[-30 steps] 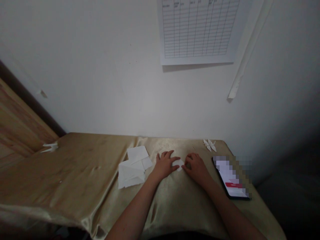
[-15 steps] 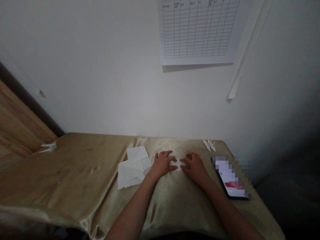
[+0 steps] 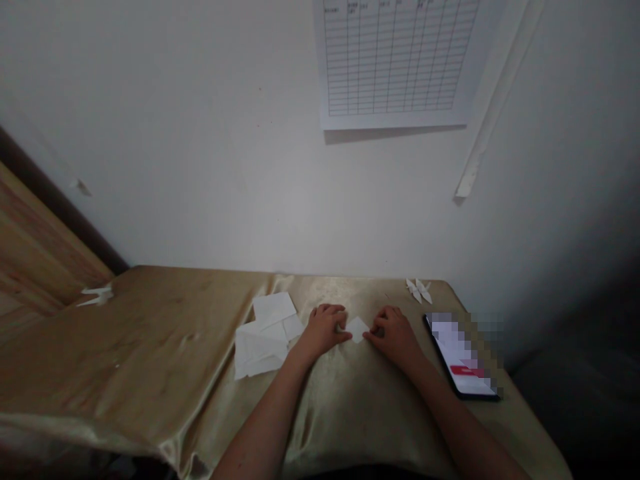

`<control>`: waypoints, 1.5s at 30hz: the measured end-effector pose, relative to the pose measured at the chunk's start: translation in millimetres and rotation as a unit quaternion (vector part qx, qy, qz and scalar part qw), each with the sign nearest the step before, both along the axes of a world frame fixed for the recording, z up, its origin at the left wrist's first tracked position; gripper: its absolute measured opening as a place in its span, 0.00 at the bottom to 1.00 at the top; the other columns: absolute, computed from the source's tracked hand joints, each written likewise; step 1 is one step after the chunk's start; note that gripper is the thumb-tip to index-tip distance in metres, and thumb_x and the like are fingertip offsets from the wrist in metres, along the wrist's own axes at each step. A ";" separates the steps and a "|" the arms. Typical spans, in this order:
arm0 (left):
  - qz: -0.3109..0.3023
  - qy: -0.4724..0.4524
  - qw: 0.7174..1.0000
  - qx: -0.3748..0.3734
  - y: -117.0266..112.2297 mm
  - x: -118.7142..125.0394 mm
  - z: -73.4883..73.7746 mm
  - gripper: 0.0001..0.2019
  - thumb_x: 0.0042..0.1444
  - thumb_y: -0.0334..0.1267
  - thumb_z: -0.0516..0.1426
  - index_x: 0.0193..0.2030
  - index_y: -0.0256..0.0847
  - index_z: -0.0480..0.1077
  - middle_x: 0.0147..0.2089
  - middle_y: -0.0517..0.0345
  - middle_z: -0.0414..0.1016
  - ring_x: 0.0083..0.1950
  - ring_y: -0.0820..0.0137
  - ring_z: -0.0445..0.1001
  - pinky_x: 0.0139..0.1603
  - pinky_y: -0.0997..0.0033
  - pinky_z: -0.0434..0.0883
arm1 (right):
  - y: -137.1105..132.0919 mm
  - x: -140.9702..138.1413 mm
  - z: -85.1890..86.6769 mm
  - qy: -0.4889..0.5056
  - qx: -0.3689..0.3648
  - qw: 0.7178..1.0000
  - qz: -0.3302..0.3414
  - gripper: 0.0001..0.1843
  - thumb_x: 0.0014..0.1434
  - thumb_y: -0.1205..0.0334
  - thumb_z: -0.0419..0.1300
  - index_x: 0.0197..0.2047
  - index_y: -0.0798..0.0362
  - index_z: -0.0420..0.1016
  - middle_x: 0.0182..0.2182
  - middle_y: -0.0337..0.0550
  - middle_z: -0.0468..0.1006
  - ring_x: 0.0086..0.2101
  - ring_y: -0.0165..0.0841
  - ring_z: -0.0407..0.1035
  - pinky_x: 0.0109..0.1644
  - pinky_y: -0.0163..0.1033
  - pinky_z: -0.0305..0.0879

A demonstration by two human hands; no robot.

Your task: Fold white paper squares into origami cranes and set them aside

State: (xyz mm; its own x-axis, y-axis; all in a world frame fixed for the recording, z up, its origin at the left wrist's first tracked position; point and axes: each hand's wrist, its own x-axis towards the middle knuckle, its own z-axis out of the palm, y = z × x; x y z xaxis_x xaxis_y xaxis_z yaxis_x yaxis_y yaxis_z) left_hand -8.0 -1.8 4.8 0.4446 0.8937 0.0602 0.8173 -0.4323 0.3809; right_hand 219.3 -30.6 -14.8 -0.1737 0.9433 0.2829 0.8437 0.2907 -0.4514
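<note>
A small white paper (image 3: pixel 357 329), diamond-shaped from where I look, lies on the gold tablecloth between my hands. Its left corner is pinched between the thumb and finger of my left hand (image 3: pixel 327 327). My right hand (image 3: pixel 393 333) grips the opposite corner the same way, its other fingers curled in. Just left of my left hand is a loose pile of white paper sheets (image 3: pixel 263 347), partly overlapping. Two folded paper cranes (image 3: pixel 419 291) rest beyond my right hand near the wall.
A phone (image 3: pixel 463 363) with a lit screen lies right of my right forearm. Another white folded piece (image 3: pixel 97 295) sits at the table's far left corner. The wall rises behind the table (image 3: pixel 150 347), with a printed grid sheet (image 3: pixel 395 67) on it.
My fingers have drawn in from over the paper to its side corners, so more of it shows. The right hand's fingers are more curled. The pile and cranes have stayed put.
</note>
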 end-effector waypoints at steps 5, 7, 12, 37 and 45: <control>-0.011 -0.033 0.999 0.023 3.8 4.1 -5.3 0.22 0.46 0.45 0.75 0.47 0.46 0.78 0.65 0.52 0.73 0.69 0.51 0.64 0.70 0.48 0.60 | 6.3 3.6 -13.2 0.021 -0.002 1.000 0.008 0.07 0.56 0.57 0.71 0.36 0.50 0.80 0.42 0.47 0.76 0.49 0.43 0.68 0.55 0.46 0.65; -0.027 -0.046 0.998 0.031 2.4 8.8 -8.2 0.25 0.43 0.49 0.76 0.47 0.46 0.78 0.64 0.50 0.74 0.68 0.50 0.65 0.70 0.48 0.60 | 8.7 4.5 -18.4 0.022 0.007 1.000 0.006 0.08 0.56 0.58 0.71 0.38 0.50 0.80 0.43 0.48 0.76 0.49 0.44 0.68 0.55 0.46 0.64; -0.032 -0.058 0.997 0.045 -3.7 21.1 -14.1 0.22 0.44 0.48 0.75 0.44 0.43 0.77 0.59 0.51 0.77 0.66 0.50 0.67 0.70 0.47 0.59 | 12.4 5.4 -24.9 0.017 0.034 0.999 0.009 0.07 0.65 0.58 0.63 0.38 0.51 0.79 0.42 0.49 0.76 0.47 0.42 0.68 0.54 0.45 0.63; -0.034 -0.052 0.998 0.010 -9.1 17.1 -11.2 0.10 0.60 0.39 0.64 0.47 0.42 0.75 0.65 0.49 0.72 0.70 0.52 0.64 0.74 0.43 0.57 | 11.6 8.7 -16.8 0.051 0.008 0.998 0.023 0.05 0.62 0.64 0.63 0.39 0.50 0.82 0.43 0.47 0.78 0.49 0.41 0.69 0.57 0.46 0.63; -0.036 -0.051 0.998 0.005 -10.0 17.5 -7.8 0.08 0.61 0.37 0.60 0.47 0.43 0.75 0.64 0.51 0.73 0.70 0.54 0.65 0.74 0.43 0.57 | 11.2 8.5 -16.6 0.069 0.013 0.997 0.040 0.05 0.61 0.64 0.63 0.39 0.49 0.81 0.42 0.46 0.78 0.48 0.40 0.69 0.57 0.46 0.63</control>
